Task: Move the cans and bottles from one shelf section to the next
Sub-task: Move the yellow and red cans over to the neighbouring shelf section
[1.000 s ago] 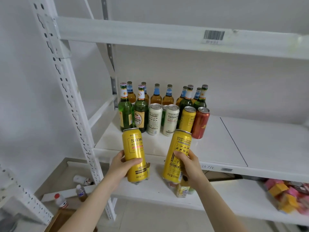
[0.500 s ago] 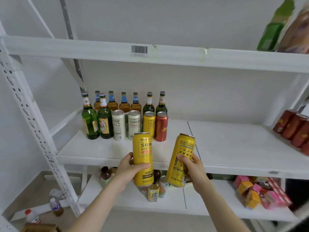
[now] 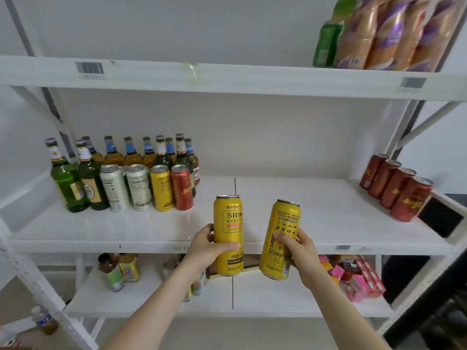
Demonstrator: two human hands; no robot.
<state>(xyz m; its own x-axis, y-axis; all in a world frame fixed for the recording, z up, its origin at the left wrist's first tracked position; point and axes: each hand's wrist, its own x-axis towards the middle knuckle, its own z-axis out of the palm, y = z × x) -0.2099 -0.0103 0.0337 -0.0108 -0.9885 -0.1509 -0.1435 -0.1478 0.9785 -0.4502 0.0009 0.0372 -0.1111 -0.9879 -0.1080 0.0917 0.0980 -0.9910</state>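
Head view (the only view).

1. Left hand [image 3: 207,248]: fingers and thumb wrapped round the lower half of the first yellow can [image 3: 228,218]. The can was upright and held in the air in front of the middle shelf [image 3: 75,245].
2. Right hand [image 3: 300,251]: clamped round the lower half of the second yellow can [image 3: 284,223], whose top leaned slightly right. This can was also in the air. The 2 held cans were near each other and not touching.
3. Middle shelf: a white board, split by a dark seam [image 3: 235,185] into a left section [image 3: 126,223] and a right section [image 3: 328,218].
4. Left section stock, standing close together:
   - 2 green bottles [image 3: 65,185]
   - a row of amber bottles [image 3: 131,157] behind
   - 2 white cans [image 3: 115,188]
   - 1 shelved yellow can [image 3: 161,189]
   - 1 single red can [image 3: 181,188]
5. Right section stock: 4 red cans in a row [image 3: 399,190] at the far right edge, well apart from the seam.

Change against 1.0 s before:
- Both grips were the same.
- The 2 held cans had passed from in front of the left-section group to a spot level with the seam.
- The view had swung right, so the row of red cans came into sight.

Judgement: the carry was roughly at its midpoint, and the set-down on the right section was not yet done. Much stock remained on the left, so the task was far from complete.
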